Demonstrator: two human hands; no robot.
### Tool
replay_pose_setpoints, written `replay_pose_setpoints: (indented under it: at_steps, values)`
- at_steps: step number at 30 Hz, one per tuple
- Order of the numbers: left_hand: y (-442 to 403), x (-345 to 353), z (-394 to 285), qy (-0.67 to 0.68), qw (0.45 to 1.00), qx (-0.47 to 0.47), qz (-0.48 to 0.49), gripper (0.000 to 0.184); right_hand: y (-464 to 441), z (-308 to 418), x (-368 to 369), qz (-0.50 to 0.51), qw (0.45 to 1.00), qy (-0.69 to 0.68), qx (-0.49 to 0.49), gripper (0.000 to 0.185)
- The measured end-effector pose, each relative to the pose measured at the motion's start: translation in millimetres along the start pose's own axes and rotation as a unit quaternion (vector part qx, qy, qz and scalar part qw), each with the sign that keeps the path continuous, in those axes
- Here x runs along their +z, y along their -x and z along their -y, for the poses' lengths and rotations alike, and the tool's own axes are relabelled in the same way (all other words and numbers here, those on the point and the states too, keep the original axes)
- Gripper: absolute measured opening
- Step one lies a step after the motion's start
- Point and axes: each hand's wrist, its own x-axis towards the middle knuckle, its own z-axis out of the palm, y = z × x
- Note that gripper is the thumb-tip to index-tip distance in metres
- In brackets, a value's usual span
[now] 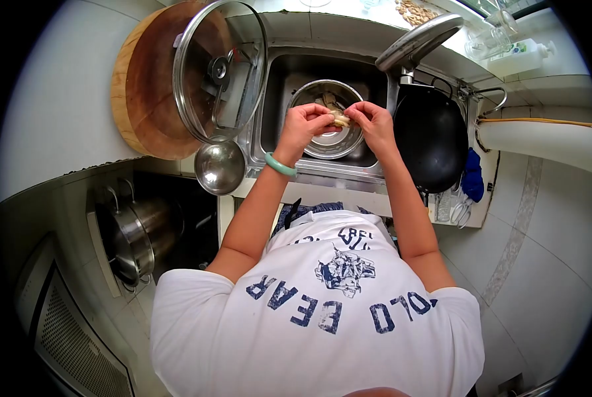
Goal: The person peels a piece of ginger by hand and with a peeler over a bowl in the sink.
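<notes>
Over a round metal bowl point(330, 153) in the steel sink point(276, 73), both hands hold one small pale yellowish piece of food point(340, 119). My left hand point(304, 127), with a green bangle at its wrist, pinches the piece from the left. From the right, the fingertips of my right hand point(373, 126) close on its other side. More pale and brownish pieces point(329, 99) show in the bowl behind the fingers. What exactly the food is, I cannot tell.
A glass lid point(200, 73) leans over a round wooden board point(134, 86) on the left, above a small metal bowl point(220, 167). Right of the sink stand the faucet point(418, 43) and a black wok point(432, 139). Steel pots point(144, 228) sit lower left.
</notes>
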Motion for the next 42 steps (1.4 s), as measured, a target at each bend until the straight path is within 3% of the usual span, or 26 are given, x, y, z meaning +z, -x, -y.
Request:
replay_pose_setpoints:
  at_steps: [2, 10, 12, 16, 18, 22, 26, 30, 38, 40, 42]
  values:
    - [0, -2, 1, 0.003, 1.0, 0.003, -0.001, 0.011, 1, -2, 0, 0.029, 0.995, -0.096, 0.006, 0.011]
    - [7, 0, 4, -0.017, 0.999, 0.038, 0.008, 0.011, 2, -4, 1, 0.049, 0.998, -0.013, -0.041, 0.009]
    - [9, 2, 2, 0.021, 1.0, 0.015, -0.015, 0.012, 3, -4, 1, 0.008, 0.999, -0.032, 0.0, 0.009]
    - [10, 2, 2, 0.046, 0.998, -0.004, -0.032, 0.014, 15, 11, 5, -0.041, 0.994, -0.103, -0.026, 0.009]
    - [11, 3, 3, 0.064, 0.996, -0.032, -0.048, 0.015, 21, 23, 4, -0.041, 0.978, 0.047, -0.201, 0.012]
    - [13, 8, 4, 0.079, 0.994, -0.072, -0.036, 0.017, 22, 20, 8, -0.057, 0.965, 0.098, -0.238, 0.012]
    - [15, 9, 4, 0.114, 0.99, -0.076, -0.029, 0.018, 21, 18, 10, -0.049, 0.964, 0.099, -0.243, 0.01]
    - [15, 7, 11, 0.187, 0.978, -0.093, -0.021, 0.019, 23, 23, 12, -0.034, 0.983, 0.0, -0.18, 0.008]
    - [17, 8, 12, 0.182, 0.979, -0.093, -0.024, 0.02, 17, 6, 11, -0.026, 0.988, -0.083, -0.131, 0.007]
    - [17, 8, 12, 0.183, 0.978, -0.092, -0.024, 0.021, 17, 3, 12, -0.055, 0.987, -0.127, -0.075, 0.008]
    - [16, 7, 15, 0.203, 0.974, -0.099, -0.031, 0.022, 18, 5, 14, -0.069, 0.985, -0.12, -0.099, 0.009]
